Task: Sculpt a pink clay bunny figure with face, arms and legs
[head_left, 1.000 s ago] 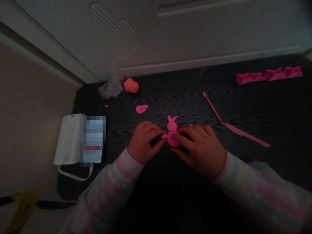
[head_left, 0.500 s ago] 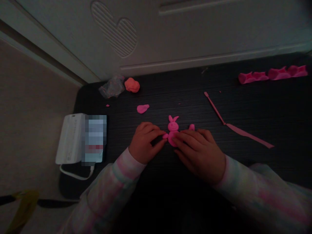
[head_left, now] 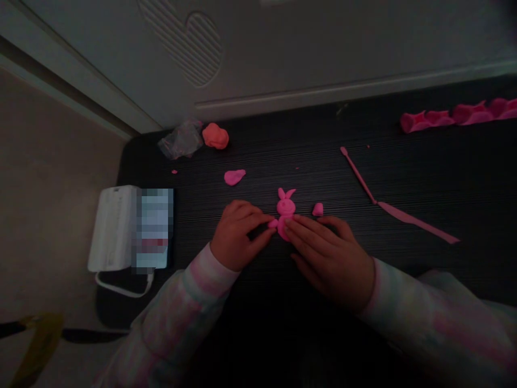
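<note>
A small pink clay rabbit (head_left: 286,207) lies on the dark table, with two ears, a round head and a round body. At its left side, my left hand (head_left: 239,235) pinches a small pink clay arm (head_left: 273,223) between thumb and fingertips, against the body. My right hand (head_left: 335,258) has its fingers stretched out, their tips resting on the right part of the body and covering some of it; its thumb stays apart, below. Just above the right hand sits a short pink clay piece (head_left: 318,209), touched by neither hand.
Farther back are a flattened pink clay piece (head_left: 234,177), an orange clay lump (head_left: 216,136) and a crumpled clear wrapper (head_left: 182,140). On the right lie a thin pink modelling tool (head_left: 416,221) and a pink moulded strip (head_left: 438,118). A phone (head_left: 153,229) and white device (head_left: 113,229) stand left.
The view has shifted slightly. My right hand has drawn a little down from the short clay piece, which now shows whole. My left hand keeps its pinch on the arm.
</note>
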Demonstrator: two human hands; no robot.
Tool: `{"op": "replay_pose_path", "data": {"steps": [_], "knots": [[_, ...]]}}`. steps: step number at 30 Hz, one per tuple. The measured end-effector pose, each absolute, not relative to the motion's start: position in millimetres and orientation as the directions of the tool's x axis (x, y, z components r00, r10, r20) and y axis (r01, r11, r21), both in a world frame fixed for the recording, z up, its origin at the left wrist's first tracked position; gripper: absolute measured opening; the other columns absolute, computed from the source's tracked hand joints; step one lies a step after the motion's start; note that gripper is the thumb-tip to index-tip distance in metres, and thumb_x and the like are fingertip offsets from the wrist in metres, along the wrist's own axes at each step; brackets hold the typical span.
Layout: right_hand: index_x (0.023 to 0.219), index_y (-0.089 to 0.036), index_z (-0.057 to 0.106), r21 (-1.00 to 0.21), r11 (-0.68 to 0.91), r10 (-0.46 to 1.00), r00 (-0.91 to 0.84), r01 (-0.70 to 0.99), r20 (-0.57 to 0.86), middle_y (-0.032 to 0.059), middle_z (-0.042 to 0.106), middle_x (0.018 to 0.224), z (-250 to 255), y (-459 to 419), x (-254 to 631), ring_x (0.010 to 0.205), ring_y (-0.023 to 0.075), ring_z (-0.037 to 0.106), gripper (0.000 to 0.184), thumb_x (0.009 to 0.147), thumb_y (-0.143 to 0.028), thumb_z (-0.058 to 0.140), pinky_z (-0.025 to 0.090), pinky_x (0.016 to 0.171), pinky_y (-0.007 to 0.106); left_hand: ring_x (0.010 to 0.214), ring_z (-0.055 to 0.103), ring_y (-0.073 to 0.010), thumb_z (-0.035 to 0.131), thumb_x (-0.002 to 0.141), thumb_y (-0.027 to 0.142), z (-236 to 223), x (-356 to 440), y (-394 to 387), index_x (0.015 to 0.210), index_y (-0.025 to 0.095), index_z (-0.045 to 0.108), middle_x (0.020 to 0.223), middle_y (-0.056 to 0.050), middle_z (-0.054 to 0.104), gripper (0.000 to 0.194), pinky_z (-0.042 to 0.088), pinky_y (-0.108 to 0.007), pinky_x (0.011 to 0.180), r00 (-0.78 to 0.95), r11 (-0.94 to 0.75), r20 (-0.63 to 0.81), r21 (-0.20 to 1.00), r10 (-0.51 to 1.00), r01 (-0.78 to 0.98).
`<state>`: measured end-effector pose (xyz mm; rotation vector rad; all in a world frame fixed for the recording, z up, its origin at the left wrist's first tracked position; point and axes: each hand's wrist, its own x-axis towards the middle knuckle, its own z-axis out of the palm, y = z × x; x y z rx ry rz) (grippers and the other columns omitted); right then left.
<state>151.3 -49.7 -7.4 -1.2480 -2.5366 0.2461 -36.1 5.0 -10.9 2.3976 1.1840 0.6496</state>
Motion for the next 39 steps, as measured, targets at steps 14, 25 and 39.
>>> {"op": "replay_pose_path", "data": {"steps": [14,25,39], "knots": [[0.108,-0.012,0.049,-0.564,0.411,0.91,-0.286,0.716,0.3,0.0158,0.054,0.109,4.2,-37.0,160.9,0.099,0.0224,0.052,0.032,0.077,-0.021,0.051,0.048,0.077,0.037,0.077,0.057,-0.014,0.059,0.072,0.021,-3.6,-34.6,1.8,0.085,0.016,0.061,0.081,-0.003,0.066,0.014,0.046,-0.029,0.073,0.457,-0.439,0.181,0.704,0.871,0.559],[0.09,-0.018,0.049,-0.855,-0.499,0.862,-0.176,-0.139,-0.475,0.0043,0.06,0.092,9.7,-35.3,142.8,0.078,0.0126,0.061,0.025,0.07,-0.029,0.06,0.052,0.069,0.025,0.074,0.063,-0.0119,0.066,0.065,0.021,-1.6,-27.5,-5.4,0.083,0.016,0.062,0.081,-0.001,0.068,0.019,0.05,-0.021,0.068,0.27,0.278,-0.282,0.959,0.92,0.056],[0.077,-0.016,0.058,-0.829,-0.479,0.874,-0.249,-0.289,-0.418,-0.0049,0.057,0.065,13.4,-32.4,139.1,0.054,0.0034,0.049,0.006,0.071,-0.016,0.059,0.04,0.048,0.014,0.07,0.062,-0.007,0.067,0.063,0.011,-2.3,-22.9,-12.5,0.079,0.02,0.065,0.077,0.003,0.068,0.019,0.049,-0.015,0.065,0.39,0.345,-0.242,0.913,0.889,-0.219]]}}
